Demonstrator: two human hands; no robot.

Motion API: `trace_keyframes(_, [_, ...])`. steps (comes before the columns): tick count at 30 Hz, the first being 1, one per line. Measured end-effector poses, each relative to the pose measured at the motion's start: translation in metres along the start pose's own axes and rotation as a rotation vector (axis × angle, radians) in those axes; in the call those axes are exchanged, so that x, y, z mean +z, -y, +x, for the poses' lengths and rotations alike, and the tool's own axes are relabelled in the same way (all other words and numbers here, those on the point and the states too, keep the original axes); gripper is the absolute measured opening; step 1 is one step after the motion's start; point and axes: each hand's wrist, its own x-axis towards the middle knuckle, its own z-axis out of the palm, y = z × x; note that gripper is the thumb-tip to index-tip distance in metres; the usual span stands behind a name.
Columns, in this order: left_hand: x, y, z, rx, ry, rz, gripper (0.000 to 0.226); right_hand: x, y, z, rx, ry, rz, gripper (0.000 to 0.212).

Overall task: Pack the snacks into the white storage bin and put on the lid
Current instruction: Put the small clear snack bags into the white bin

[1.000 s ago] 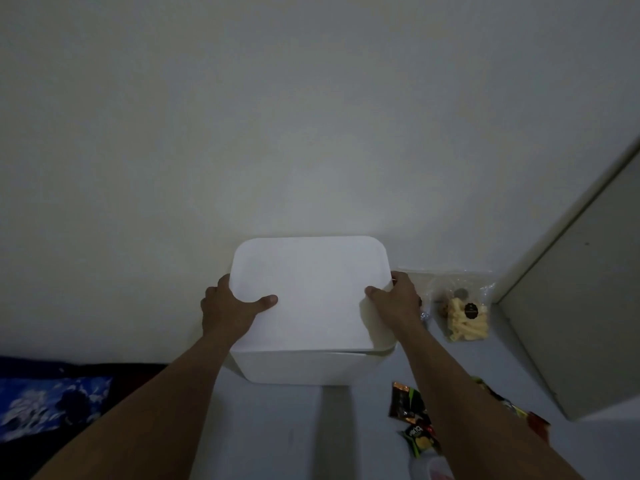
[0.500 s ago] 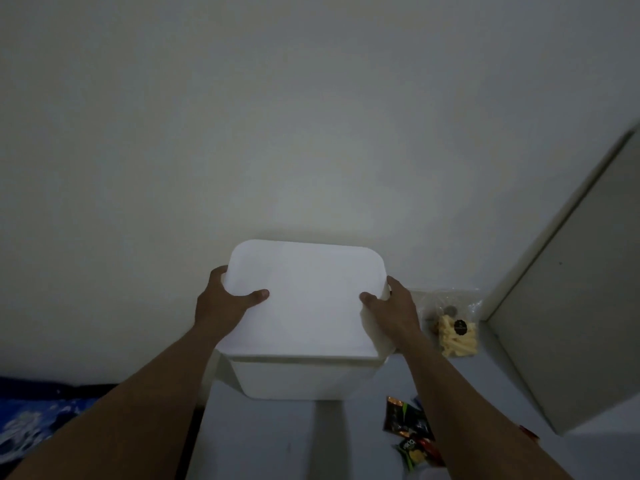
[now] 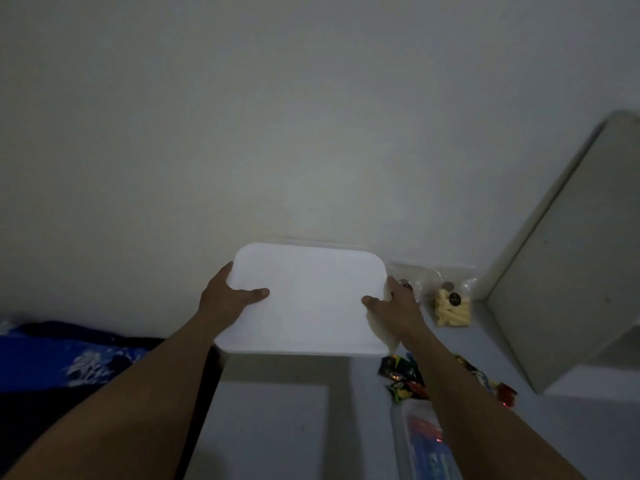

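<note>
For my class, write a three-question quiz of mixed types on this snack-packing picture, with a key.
1. True or false: both hands hold the flat white plastic lid.
2. Which hand lies nearer the clear bag of pale yellow sticks? A) left hand B) right hand
3. Fill in: the dark foil snack packets lie on the surface, not yet in the ____.

Key: 1 true; 2 B; 3 bin.
</note>
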Motion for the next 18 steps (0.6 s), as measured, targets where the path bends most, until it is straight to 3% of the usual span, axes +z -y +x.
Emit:
trace_keyframes(11, [0.006,0.082,-0.088,-0.142,0.07,-0.065,0.104,0.03,-0.078,-0.092,0.158,0.02,0.021,0.045])
trace_keyframes(13, [0.009,0.098,-0.092,-0.176,0.098,-0.042,0.1,0.042,-0.106,-0.094,0.189,0.016,-0.013,0.06])
trace_keyframes(15, [0.014,0.115,-0.095,-0.192,0.116,-0.013,0.083,0.051,-0.116,-0.103,0.231,0.015,-0.057,0.076])
trace_keyframes(18, [0.023,0.144,-0.092,-0.213,0.141,0.029,0.081,0.065,-0.124,-0.111,0.292,0.022,-0.108,0.062])
